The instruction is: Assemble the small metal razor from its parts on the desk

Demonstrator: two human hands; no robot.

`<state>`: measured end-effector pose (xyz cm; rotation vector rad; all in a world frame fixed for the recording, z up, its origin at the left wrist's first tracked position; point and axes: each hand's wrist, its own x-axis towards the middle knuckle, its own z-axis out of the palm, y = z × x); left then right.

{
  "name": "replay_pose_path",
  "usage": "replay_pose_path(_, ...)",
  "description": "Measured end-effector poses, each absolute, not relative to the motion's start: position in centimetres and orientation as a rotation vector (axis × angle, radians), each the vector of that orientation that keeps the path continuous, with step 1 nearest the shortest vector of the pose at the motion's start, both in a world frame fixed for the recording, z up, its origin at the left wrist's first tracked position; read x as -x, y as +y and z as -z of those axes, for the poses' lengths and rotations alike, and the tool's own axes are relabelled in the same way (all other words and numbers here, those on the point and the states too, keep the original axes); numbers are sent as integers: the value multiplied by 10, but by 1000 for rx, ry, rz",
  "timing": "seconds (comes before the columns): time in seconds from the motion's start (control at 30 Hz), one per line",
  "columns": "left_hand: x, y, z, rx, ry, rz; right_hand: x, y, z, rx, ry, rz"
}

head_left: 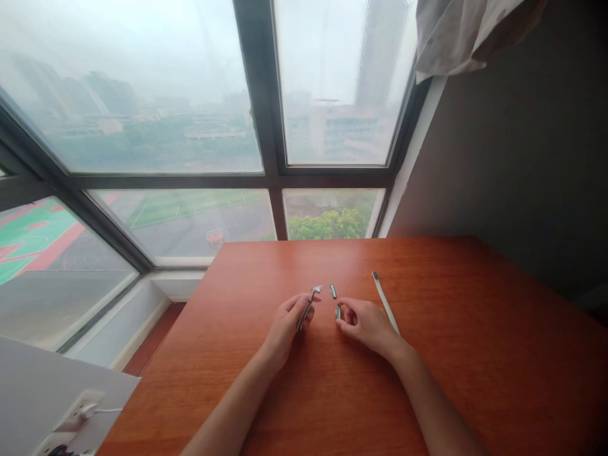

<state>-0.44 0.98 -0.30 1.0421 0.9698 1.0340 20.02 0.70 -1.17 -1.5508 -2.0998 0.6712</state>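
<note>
My left hand (289, 323) is closed around a dark, slim razor handle (304, 315), whose silvery top end points up and to the right. My right hand (365, 322) pinches a small razor cartridge (338, 311) with a green strip between thumb and fingertips, a short gap away from the handle. A second, similar cartridge (333, 291) lies on the table just beyond the right fingers. Further right is a long, thin white stick with a dark tip (386, 303), perhaps a toothbrush. Its near end is beside or behind my right wrist.
The reddish-brown wooden table (228, 392) reaches up to large framed windows (166, 95). A dark wall (498, 158) borders it on the right, with pale cloth (465, 38) hanging above. At lower left, a plug with a white cable (88, 410) sits in a wall socket.
</note>
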Motion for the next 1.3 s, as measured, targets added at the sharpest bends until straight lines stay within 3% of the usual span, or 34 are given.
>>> replay_pose_path(0.43,1,4,-1,-1062,885,-952,-184,-2,1,936,-1317,-1436)
replay_pose_path(1.3,-7,-6,-8,-1240,806,-876,-184,-6,5,741,-1128,-1533)
